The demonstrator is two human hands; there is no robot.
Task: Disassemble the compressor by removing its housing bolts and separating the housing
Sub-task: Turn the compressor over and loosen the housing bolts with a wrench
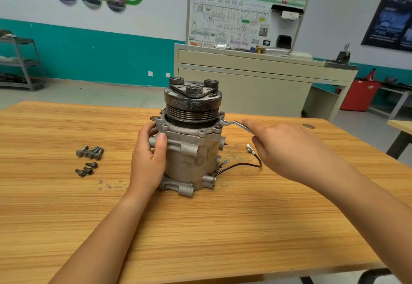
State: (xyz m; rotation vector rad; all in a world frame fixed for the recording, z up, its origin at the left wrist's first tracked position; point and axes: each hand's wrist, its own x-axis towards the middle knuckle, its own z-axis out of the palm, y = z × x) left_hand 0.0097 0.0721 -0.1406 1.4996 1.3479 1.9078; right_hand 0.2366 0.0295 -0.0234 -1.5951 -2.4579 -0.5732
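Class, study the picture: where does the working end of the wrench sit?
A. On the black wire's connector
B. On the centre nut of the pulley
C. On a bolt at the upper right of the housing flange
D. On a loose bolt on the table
C: the wrench gripped by the right hand ends on a bolt on the flange of the compressor, below the pulley.

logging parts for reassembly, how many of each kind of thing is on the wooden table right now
Grey metal compressor with black pulley: 1
Bent silver wrench, gripped by the right hand: 1
Loose dark long bolts: about 4, since they overlap
Loose dark short bolts: 3
Total: about 9
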